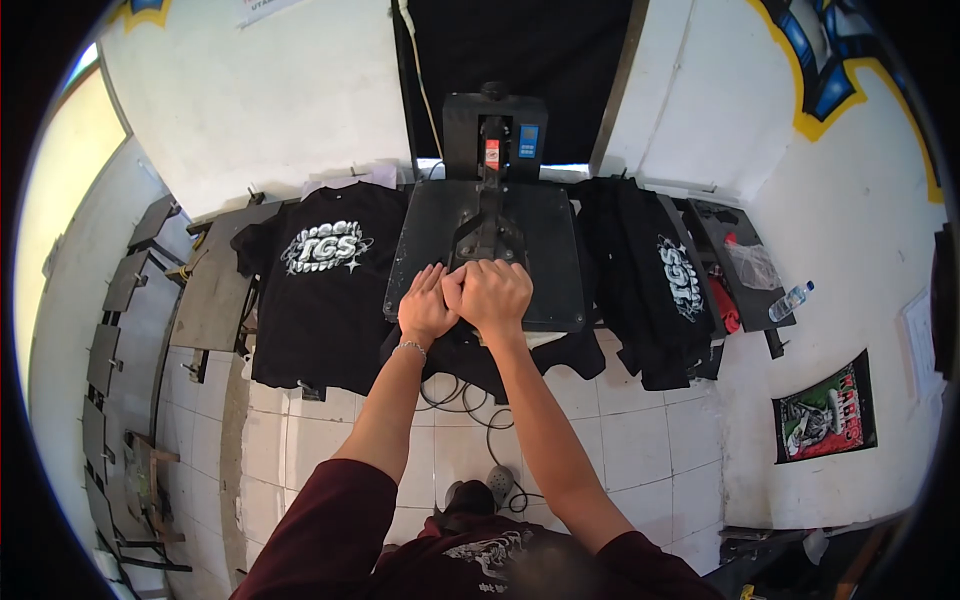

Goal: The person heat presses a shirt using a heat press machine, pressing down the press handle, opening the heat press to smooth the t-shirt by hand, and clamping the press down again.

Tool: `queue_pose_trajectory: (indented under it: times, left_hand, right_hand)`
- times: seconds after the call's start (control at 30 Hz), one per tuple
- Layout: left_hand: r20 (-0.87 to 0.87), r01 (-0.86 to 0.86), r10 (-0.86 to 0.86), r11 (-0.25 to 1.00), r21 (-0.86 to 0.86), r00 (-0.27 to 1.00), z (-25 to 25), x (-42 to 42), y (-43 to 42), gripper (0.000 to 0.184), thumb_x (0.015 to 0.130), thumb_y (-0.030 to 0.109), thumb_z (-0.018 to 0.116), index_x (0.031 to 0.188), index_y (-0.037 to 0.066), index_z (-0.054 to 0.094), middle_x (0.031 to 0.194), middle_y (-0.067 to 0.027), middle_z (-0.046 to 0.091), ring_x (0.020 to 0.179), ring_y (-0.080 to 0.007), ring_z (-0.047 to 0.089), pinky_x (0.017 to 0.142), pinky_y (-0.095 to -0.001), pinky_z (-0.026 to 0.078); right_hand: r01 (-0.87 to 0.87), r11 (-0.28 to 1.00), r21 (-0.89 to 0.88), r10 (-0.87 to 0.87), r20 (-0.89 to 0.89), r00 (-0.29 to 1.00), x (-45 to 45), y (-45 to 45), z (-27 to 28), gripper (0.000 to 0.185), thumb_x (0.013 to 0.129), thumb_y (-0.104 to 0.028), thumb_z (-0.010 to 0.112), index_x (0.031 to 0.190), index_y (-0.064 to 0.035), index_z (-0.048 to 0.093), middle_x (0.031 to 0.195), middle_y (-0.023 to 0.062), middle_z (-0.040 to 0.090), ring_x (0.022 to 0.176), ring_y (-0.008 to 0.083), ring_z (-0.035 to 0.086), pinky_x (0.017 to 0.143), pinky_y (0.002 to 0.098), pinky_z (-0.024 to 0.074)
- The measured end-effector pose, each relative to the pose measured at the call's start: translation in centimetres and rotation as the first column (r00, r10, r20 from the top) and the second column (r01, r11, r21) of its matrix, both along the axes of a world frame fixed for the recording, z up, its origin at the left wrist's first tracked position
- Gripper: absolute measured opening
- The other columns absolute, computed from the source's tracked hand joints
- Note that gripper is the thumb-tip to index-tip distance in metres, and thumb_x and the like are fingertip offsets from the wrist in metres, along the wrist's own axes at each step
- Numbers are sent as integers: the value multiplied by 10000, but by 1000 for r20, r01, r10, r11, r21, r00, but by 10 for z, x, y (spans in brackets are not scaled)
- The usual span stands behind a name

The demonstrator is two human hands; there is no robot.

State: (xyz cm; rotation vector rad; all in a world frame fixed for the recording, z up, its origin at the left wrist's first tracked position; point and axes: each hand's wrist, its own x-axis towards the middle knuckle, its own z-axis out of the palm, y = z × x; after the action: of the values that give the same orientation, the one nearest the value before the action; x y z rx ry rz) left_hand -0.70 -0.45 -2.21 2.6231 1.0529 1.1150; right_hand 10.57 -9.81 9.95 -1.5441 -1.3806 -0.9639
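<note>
Okay, near side: I've got black fabric [470, 358] hanging out from under the heat press [550, 245]. Left hand [427, 304] at the press's near edge, fingers together, fairly straight; right hand [496, 298] touching it, fingers curled tight, whatever they close on hidden. Black TGS T-shirt [325, 290] left of the press, folded black TGS garment [650, 290] right, water bottle [791, 301] farther right. Far end: blue control panel [527, 141] on the press.
</note>
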Motion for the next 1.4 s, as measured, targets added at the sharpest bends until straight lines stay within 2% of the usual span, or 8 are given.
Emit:
queue_pose_trajectory:
  times: [0.2,0.4,0.7,1.0,1.2,1.4]
  left_hand:
    - [-15,6,-6,1000,-15,1000,10,0,-5,500,872,306,620,1271,13,693,1356,-196,673,1313,-363,603,1166,-435,428]
    - [-9,8,-9,1000,-30,1000,8,0,-3,485,873,303,617,1286,61,695,1359,-197,671,1316,-362,600,1168,-433,427]
    - [-15,2,-2,999,-50,1000,8,0,-2,488,883,323,607,1293,70,690,1377,-205,657,1325,-366,591,1171,-434,422]
    - [5,4,-4,997,-77,1000,9,0,-3,478,869,350,634,1235,55,719,1383,-211,651,1338,-365,580,1172,-436,421]
    - [-10,22,-23,998,-66,1000,7,-1,-1,512,864,352,645,1286,66,689,1389,-208,648,1344,-365,575,1175,-441,418]
    - [-31,24,-28,992,-124,999,9,-2,-3,512,882,365,646,1310,85,667,1400,-206,641,1348,-373,571,1175,-453,417]
  right_hand:
    - [10,1000,9,-10,2,1000,2,2,-1,274,745,-235,646,500,-123,595,495,20,563,476,198,542,520,353,386]
    - [9,1000,2,-9,8,1000,1,1,1,269,744,-232,644,503,-119,599,500,24,575,478,198,548,526,351,395]
    - [15,1000,6,-15,0,1000,0,1,2,267,745,-222,637,503,-120,597,504,28,582,482,199,556,531,353,401]
    - [22,1000,2,-22,-1,1000,-2,1,4,280,752,-228,638,499,-119,591,503,28,578,487,197,561,536,351,403]
    - [15,1000,3,-15,-14,1000,0,2,0,274,744,-243,643,500,-127,590,508,25,579,497,196,565,539,352,405]
    - [40,999,1,-40,-16,999,0,4,-2,267,737,-257,636,502,-140,590,513,16,580,514,192,572,540,350,406]
